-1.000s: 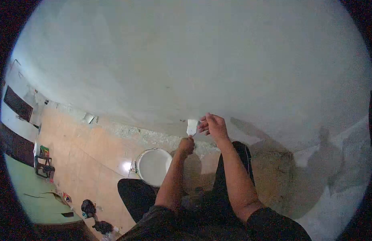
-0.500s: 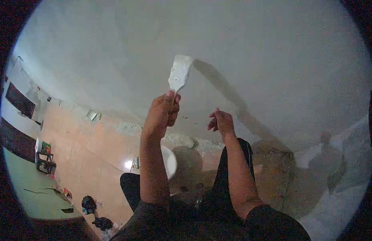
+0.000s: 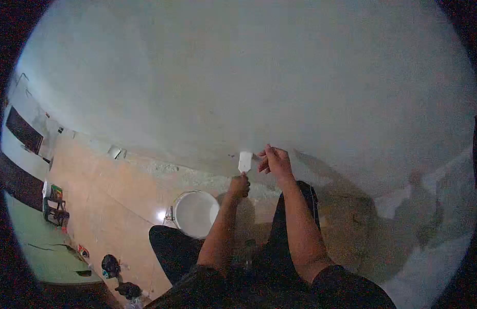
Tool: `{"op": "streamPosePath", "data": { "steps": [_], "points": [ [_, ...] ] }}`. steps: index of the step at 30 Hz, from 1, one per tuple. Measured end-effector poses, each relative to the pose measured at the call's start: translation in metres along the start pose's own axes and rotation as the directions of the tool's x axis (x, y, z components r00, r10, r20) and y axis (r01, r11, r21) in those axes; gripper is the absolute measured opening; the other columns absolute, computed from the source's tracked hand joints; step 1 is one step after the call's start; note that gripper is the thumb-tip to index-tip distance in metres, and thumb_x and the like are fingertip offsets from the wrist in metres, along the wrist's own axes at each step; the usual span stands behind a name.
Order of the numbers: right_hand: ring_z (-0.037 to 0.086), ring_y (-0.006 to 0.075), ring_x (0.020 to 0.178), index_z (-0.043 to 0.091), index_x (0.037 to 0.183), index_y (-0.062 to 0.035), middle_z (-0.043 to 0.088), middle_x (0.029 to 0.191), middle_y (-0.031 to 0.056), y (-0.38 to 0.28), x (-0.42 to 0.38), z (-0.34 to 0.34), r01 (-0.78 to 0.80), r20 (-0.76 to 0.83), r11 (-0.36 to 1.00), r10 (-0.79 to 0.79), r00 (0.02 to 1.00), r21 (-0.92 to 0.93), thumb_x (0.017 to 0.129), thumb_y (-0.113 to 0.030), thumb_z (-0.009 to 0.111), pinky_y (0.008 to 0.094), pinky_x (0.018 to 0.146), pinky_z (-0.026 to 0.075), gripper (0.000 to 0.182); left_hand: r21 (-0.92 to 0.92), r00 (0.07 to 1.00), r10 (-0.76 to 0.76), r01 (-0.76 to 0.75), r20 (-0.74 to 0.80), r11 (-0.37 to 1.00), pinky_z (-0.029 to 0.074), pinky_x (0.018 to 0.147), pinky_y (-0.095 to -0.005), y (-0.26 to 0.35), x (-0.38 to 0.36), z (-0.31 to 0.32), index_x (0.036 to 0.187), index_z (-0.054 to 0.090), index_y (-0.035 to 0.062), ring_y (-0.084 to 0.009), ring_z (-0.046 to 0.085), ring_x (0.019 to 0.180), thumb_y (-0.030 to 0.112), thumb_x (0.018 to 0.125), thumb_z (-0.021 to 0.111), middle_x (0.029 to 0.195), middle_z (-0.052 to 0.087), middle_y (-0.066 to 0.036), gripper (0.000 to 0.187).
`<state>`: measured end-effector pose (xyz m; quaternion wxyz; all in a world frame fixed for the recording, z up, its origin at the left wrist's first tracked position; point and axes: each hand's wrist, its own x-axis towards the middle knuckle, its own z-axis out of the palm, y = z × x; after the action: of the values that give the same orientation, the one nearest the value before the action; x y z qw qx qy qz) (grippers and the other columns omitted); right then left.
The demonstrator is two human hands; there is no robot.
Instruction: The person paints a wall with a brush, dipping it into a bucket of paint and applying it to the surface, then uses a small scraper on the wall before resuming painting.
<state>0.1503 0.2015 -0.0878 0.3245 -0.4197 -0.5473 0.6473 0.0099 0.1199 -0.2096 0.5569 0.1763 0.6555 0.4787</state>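
Fingers wrapped round its handle, my left hand point(image 3: 239, 186) grips a flat paintbrush point(image 3: 245, 161) coated in white. The brush points upward, its broad end right at the lower part of the pale grey-white wall point(image 3: 279, 77). Just to the right is my right hand point(image 3: 276, 160), raised close to the wall, holding nothing, its fingers loosely bent and apart. Below and left of the brush, a round white bucket point(image 3: 194, 192) stands on the floor beside my left knee.
Crumbly debris lines the foot of the wall. A bright light point(image 3: 162, 216) shines beside the bucket. Black bundles point(image 3: 111, 265) lie on the orange-brown floor point(image 3: 104, 206) at lower left, and a dark stool point(image 3: 55, 210) with items on it stands farther left. Shadows cover the right side.
My left hand has brought the paintbrush down and to the right, from high on the wall to near its base. The bucket shows more fully. My right hand has shifted slightly.
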Motion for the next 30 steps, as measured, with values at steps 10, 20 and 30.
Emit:
{"op": "streamPosePath", "data": {
  "steps": [10, 20, 30],
  "points": [
    [0.06, 0.0146, 0.049, 0.06, 0.086, -0.0014, 0.06, 0.056, 0.0075, 0.009, 0.005, -0.001, 0.026, 0.048, 0.999, -0.024, 0.999, -0.035, 0.094, -0.042, 0.044, 0.0266, 0.046, 0.044, 0.044, 0.155, 0.974, 0.224, -0.216, -0.032, 0.964, 0.026, 0.04, -0.0241, 0.189, -0.114, -0.01, 0.075, 0.053, 0.0068, -0.0072, 0.037, 0.046, 0.031, 0.094, 0.045, 0.06, 0.045, 0.003, 0.032],
    [0.059, 0.0145, 0.048, 0.06, 0.085, -0.0016, 0.06, 0.054, 0.0068, 0.008, -0.006, 0.003, 0.015, 0.024, 0.998, -0.014, 1.0, -0.057, 0.095, -0.036, 0.043, 0.0264, 0.045, 0.043, 0.039, -0.088, 0.861, 0.496, -0.489, 0.107, 0.868, 0.019, 0.037, -0.0209, 0.276, -0.191, -0.006, 0.083, 0.049, 0.0096, -0.0028, 0.026, 0.044, 0.038, 0.096, 0.042, 0.058, 0.033, 0.008, 0.032],
    [0.059, 0.0133, 0.048, 0.059, 0.084, -0.0005, 0.059, 0.055, 0.0058, 0.011, 0.001, -0.006, -0.023, 0.025, 0.997, 0.025, 0.999, -0.072, 0.094, -0.036, 0.045, 0.026, 0.045, 0.043, 0.04, -0.1, 0.927, 0.374, -0.375, -0.032, 0.922, 0.023, 0.037, -0.0234, 0.133, -0.045, 0.0, 0.079, 0.049, 0.0104, -0.006, 0.032, 0.042, 0.032, 0.096, 0.037, 0.057, 0.039, 0.004, 0.03]
  ]
}}
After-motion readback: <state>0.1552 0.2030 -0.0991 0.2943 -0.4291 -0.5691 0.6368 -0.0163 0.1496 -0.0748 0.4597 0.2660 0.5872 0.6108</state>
